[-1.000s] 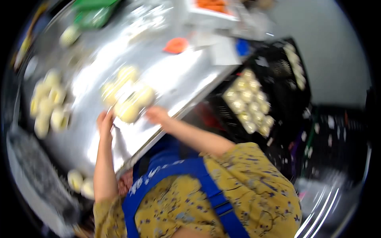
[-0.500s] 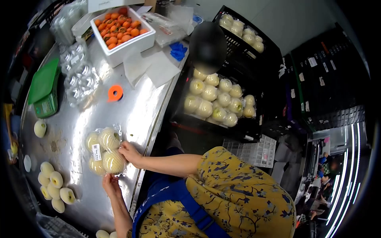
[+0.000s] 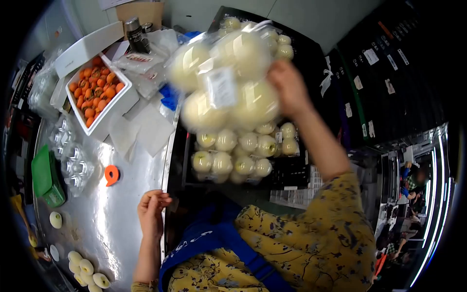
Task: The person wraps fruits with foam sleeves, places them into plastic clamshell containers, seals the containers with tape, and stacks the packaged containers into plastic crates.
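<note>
Pack of fruit [image 3: 226,80], one, clear-wrapped, four pale fruits and one white label, gripped at its side by the right hand [image 3: 289,87] and raised over the black crate [image 3: 288,171] at the right of the metal table [image 3: 127,214]. Left hand [image 3: 152,209], one, thumb and fingers closed together at the table's right edge, nothing visible in it. On the table: one orange ring [image 3: 112,174], one green container [image 3: 46,177], one white box [image 3: 114,109] of orange fruits, too crowded to count, and one pale fruit [image 3: 56,219] apart from a cluster.

Orange tape dispenser [image 3: 112,175]; green box [image 3: 47,177]; yellow shirt [image 3: 311,238], dark floral print; blue apron [image 3: 231,238].
</note>
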A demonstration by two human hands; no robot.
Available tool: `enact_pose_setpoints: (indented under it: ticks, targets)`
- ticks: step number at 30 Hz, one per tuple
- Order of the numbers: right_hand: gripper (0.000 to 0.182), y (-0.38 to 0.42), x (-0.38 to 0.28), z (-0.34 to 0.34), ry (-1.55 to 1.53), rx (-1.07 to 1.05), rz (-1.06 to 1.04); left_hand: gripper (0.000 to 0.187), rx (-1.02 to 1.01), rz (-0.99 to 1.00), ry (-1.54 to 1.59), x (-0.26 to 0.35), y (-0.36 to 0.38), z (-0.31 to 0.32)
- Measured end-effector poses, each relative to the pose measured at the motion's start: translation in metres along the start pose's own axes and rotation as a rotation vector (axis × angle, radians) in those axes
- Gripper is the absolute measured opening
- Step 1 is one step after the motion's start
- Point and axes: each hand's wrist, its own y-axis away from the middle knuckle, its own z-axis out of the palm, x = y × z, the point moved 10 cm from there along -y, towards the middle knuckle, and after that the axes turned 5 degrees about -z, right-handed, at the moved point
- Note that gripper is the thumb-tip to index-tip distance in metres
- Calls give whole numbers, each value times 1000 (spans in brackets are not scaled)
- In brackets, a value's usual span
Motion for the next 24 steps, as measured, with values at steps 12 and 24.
enact_pose_setpoints:
  ticks: [12,24]
  targets:
    - [16,-187,158,-170,1008,-634,-53,22,444,-94,-108,18,-9,-81]
    - [30,-191,382,-142,676,-820,68,20,733,-152,-157,9,67,-116]
